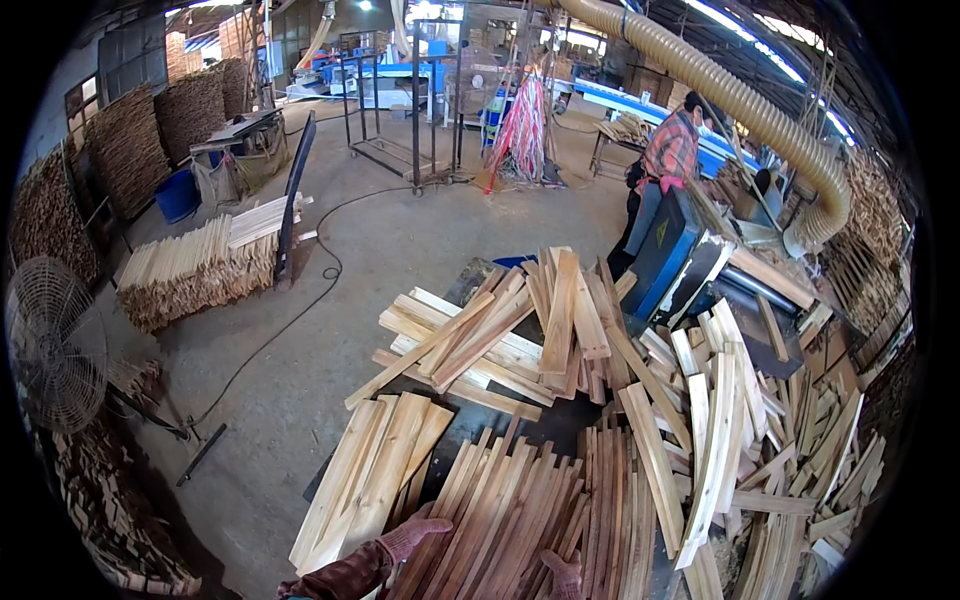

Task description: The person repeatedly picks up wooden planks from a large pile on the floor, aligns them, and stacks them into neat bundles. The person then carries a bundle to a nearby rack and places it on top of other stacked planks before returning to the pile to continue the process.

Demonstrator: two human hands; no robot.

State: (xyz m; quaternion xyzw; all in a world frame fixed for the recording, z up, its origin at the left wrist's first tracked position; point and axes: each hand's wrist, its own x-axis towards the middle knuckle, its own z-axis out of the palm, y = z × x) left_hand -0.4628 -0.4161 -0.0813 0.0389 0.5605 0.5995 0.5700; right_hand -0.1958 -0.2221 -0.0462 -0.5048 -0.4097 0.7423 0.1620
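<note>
A row of reddish-brown wooden strips (500, 505) lies side by side in front of me. My left hand (408, 538), in a pinkish knit glove below a dark red sleeve, rests against the row's left edge with its fingers stretched out. At the near end, my right hand (563, 577) touches the strips on the right; its visible gloved fingertips are apart and the rest is cut off by the frame's lower edge. Another group of brown strips (615, 510) lies just right of it. Pale, wider boards (375, 470) lean together beyond my left hand.
Crossed pale boards (470, 340) pile up beyond the strips. Loose offcuts (800, 450) spread at right beside a blue machine (665, 240), where a person (668, 150) stands under a ribbed hose (740, 80). A stack of slats (200, 265), a cable (335, 240) and a fan (55, 340) are at left.
</note>
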